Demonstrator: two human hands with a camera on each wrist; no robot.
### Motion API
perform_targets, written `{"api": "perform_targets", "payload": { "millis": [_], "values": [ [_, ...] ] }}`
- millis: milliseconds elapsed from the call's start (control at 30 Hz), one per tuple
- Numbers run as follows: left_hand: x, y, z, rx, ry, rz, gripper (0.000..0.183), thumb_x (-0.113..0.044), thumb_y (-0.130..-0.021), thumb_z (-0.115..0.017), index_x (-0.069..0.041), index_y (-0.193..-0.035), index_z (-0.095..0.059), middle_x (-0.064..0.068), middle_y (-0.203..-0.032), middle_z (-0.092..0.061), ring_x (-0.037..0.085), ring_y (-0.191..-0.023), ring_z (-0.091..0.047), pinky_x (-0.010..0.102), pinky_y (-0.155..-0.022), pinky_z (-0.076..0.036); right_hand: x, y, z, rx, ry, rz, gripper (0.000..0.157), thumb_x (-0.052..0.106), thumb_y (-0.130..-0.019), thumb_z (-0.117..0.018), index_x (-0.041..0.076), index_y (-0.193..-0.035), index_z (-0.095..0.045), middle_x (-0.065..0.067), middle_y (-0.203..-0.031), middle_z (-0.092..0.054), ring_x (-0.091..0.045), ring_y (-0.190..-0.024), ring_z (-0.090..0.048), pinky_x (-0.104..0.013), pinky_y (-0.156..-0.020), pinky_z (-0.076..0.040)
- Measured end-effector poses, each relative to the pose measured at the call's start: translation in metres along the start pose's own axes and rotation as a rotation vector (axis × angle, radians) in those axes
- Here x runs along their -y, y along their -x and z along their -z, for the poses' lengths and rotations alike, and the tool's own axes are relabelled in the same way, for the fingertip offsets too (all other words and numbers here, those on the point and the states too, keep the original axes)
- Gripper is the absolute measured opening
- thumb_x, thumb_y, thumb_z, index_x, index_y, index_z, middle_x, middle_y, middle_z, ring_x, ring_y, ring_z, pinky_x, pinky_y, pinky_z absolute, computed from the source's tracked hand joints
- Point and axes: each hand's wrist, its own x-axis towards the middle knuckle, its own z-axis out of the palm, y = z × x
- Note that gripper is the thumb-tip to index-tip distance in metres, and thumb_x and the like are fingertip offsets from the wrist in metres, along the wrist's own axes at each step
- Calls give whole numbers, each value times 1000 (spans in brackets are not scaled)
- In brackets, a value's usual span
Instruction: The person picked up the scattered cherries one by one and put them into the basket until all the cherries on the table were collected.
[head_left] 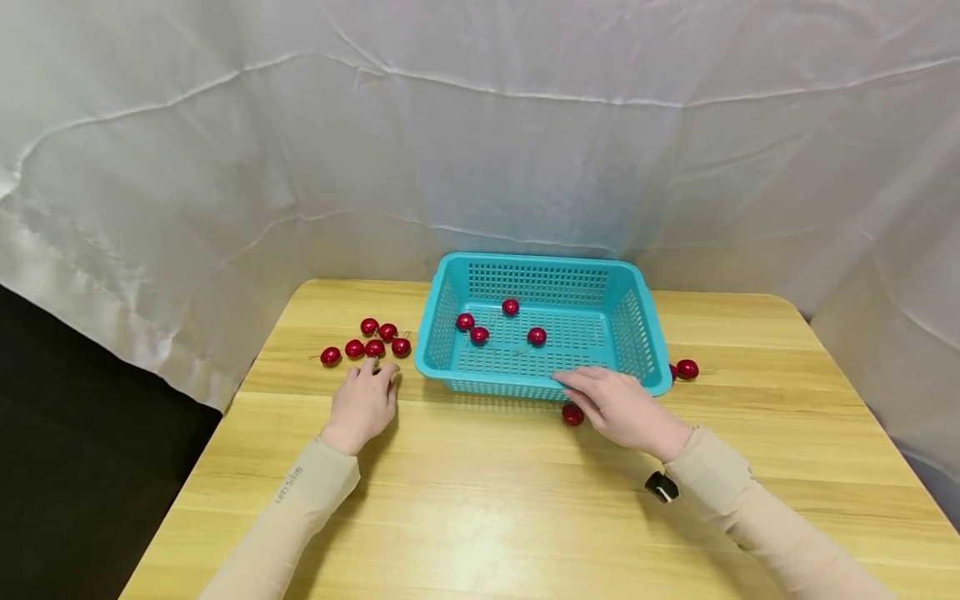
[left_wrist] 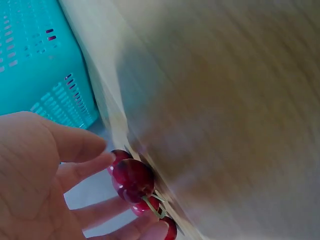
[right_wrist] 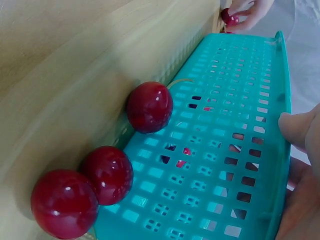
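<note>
Several red cherries with stems (head_left: 374, 348) lie on the table left of a turquoise plastic basket (head_left: 543, 387). My left hand (head_left: 363, 406) reaches to the near side of this group. In the left wrist view its fingers (left_wrist: 85, 145) are spread around a cherry (left_wrist: 133, 177), not closed round it. My right hand (head_left: 626, 410) is over the basket's front rim, with its thumb (right_wrist: 295, 127) at the rim and its other fingers partly hidden. No cherry shows in it. A single cherry (head_left: 572, 415) lies under this hand, in front of the basket.
Inside the basket are several cherries (head_left: 479, 335). By its right side lie two more (head_left: 687, 368), one partly hidden by the basket. A light wooden table (head_left: 465, 500) bears everything, with pale cloth (head_left: 480, 150) hanging behind it. A black band (head_left: 662, 487) is on the right wrist.
</note>
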Motion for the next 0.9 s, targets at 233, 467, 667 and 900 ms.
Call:
{"api": "perform_targets", "payload": {
  "millis": [233,467,667,900],
  "values": [
    [3,-5,-1,41,6,-44,30,4,-85,-65,-2,-114,-70,25,-113,-64,42,-96,-63,53,-84,-56,0,0,1,14,2,7,34,13,-96,-67,8,-129,-68,-10,-119,-74,-27,-108,-72,-44,-90,-59],
    [4,-11,0,-86,74,-76,26,0,-91,-65,3,-117,-64,26,-103,-66,41,-84,-69,50,-71,-59,-1,1,0,12,11,12,34,14,-96,-68,8,-129,-68,-10,-119,-74,-28,-108,-72,-44,-90,-59],
    [4,-16,9,-157,105,-83,23,-12,-95,-64,5,-110,-62,22,-95,-68,38,-82,-69,51,-71,-57,-1,0,-1,2,12,12,33,13,-95,-69,8,-128,-69,-9,-120,-74,-27,-108,-72,-44,-89,-59],
    [-1,-25,20,-246,104,-94,34,-28,-103,-57,6,-104,-62,20,-80,-65,38,-70,-65,50,-64,-56,0,0,-1,-10,24,2,32,12,-94,-69,8,-127,-69,-9,-118,-74,-26,-104,-72,-43,-85,-60]
  ]
}}
